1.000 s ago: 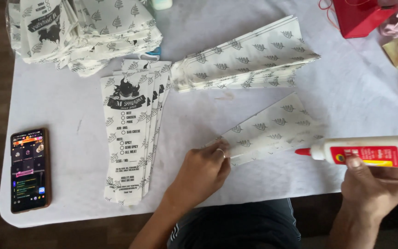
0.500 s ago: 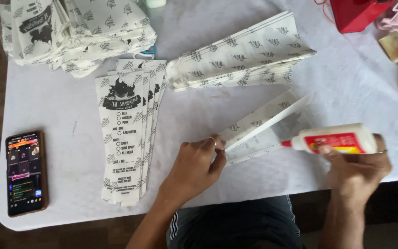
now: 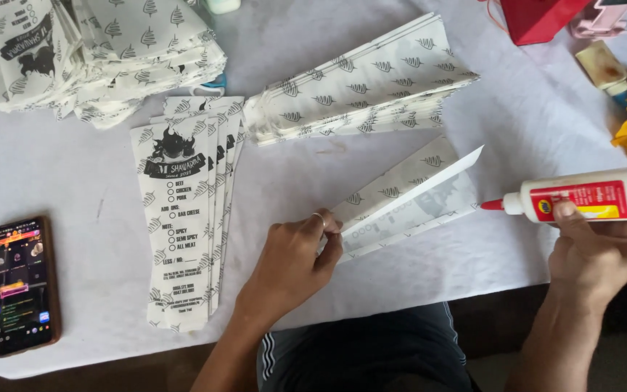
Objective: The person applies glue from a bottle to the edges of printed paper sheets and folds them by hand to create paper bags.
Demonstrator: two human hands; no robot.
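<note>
My left hand (image 3: 293, 254) pinches the near end of a long printed white paper wrapper (image 3: 408, 196) lying on the white table (image 3: 81, 218). The wrapper's upper flap is lifted open, showing its inside. My right hand (image 3: 595, 247) grips a white glue bottle (image 3: 582, 197) with a red label, held sideways. Its red nozzle points left at the wrapper's far edge, almost touching it.
A fanned row of flat printed wrappers (image 3: 183, 210) lies left of my left hand. A folded stack (image 3: 361, 83) sits behind, and a large heap (image 3: 88, 51) at the top left. A phone (image 3: 22, 284) with a lit screen rests at the left edge. A red box (image 3: 538, 18) stands top right.
The wrapper's top flap has been lifted open by my left hand. My right hand has brought the glue bottle up and left, nozzle closer to the wrapper's edge.
</note>
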